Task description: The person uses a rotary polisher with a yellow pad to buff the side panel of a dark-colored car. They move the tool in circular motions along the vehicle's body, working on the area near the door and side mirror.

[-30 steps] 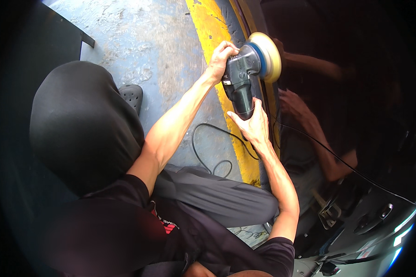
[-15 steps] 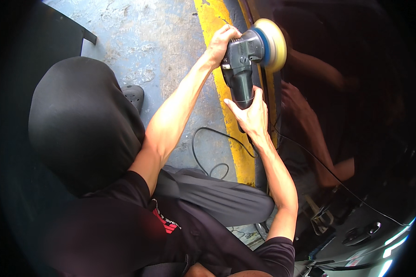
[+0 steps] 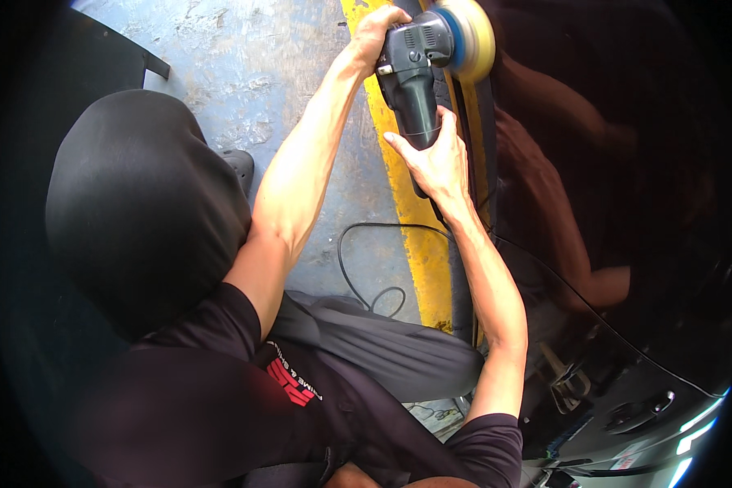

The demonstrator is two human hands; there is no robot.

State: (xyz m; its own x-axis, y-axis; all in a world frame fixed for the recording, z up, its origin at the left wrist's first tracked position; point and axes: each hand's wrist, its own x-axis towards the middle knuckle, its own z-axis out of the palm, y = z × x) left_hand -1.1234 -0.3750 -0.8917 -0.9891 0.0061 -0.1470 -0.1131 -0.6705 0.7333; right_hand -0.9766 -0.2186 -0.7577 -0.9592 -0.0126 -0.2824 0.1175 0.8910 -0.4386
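A black and grey car polisher (image 3: 417, 85) is held between my two hands, its head pointing right. Its round pad (image 3: 473, 39), blue-backed with a yellow face, rests against the glossy dark car panel (image 3: 618, 171) and looks blurred, as if spinning. My left hand (image 3: 376, 34) is closed over the polisher's head end; some of its fingers are hidden behind the body. Around the handle lower down, my right hand (image 3: 441, 161) is closed, with the thumb on the left side. Both forearms are reflected in the panel.
A black power cord (image 3: 346, 259) loops on the worn grey floor (image 3: 252, 61), beside a yellow painted strip (image 3: 427, 281). A car door handle (image 3: 641, 413) is at lower right. At upper left stands a dark flat-edged object (image 3: 106, 53). My bent leg (image 3: 374, 346) lies below the cord.
The polisher and both my hands have moved farther away along the car panel, toward the top of the view, and slightly left. Both hands keep their hold.
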